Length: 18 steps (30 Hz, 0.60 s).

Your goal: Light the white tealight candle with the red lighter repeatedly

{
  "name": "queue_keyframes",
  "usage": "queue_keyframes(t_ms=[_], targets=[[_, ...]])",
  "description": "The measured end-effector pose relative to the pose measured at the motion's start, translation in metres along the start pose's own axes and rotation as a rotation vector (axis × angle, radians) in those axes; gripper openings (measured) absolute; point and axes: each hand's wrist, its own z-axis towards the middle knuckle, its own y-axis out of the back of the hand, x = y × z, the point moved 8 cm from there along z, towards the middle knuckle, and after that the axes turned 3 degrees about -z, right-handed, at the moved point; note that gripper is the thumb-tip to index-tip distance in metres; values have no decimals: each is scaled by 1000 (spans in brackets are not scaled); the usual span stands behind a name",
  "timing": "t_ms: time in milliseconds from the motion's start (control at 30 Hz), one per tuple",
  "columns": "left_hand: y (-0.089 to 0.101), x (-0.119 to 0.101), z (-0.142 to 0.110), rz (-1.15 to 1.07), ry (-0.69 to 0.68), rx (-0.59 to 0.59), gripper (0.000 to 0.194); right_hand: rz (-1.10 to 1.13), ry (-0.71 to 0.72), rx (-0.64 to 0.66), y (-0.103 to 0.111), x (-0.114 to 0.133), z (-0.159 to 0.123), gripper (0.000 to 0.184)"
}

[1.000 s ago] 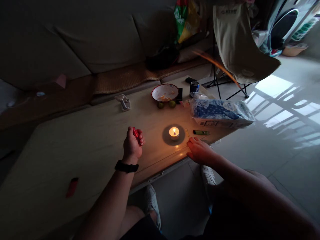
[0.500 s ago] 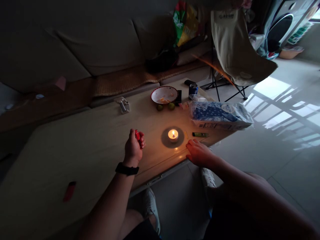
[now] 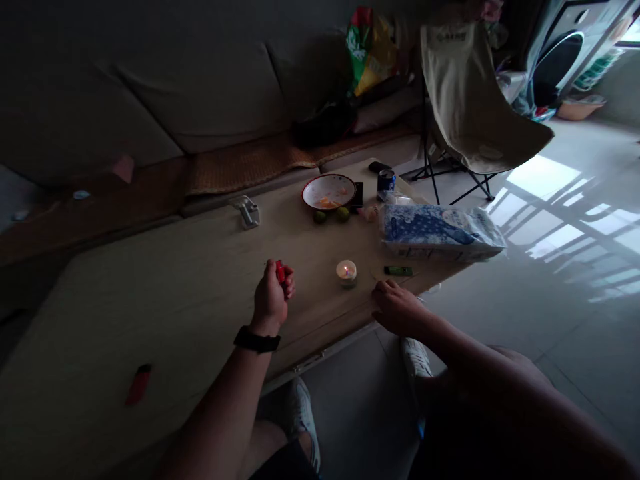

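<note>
Closed, my left hand (image 3: 273, 297) grips a small red lighter (image 3: 281, 271); my right hand (image 3: 397, 307) curls loosely at the smooth bench (image 3: 175, 287) edge, and I cannot tell whether it holds anything. Between and just beyond them, a squat, round candle (image 3: 347, 275) burns. Past my right hand lie a slim green lighter (image 3: 399, 271) and a crinkly, plastic-wrapped pack (image 3: 440, 231).

Red object (image 3: 281, 271) partly hidden in the left grip (image 3: 271, 299), chair lettering (image 3: 453, 37) too blurred for reading

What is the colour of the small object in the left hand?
The small object is red; it shows best in the head view.
</note>
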Motion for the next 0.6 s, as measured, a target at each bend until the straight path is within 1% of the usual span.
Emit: queue_keyframes(t_ms=[167, 300, 433, 600], targets=[[-2, 0, -1, -23, 16, -8, 48, 5, -6, 0, -2, 0, 1, 25], [0, 2, 0, -15, 26, -15, 48, -6, -11, -11, -2, -1, 1, 25], [-1, 3, 0, 12, 23, 1, 51, 0, 2, 0, -1, 0, 1, 23], [-3, 4, -1, 8, 32, 9, 50, -10, 5, -19, 0, 0, 0, 24]])
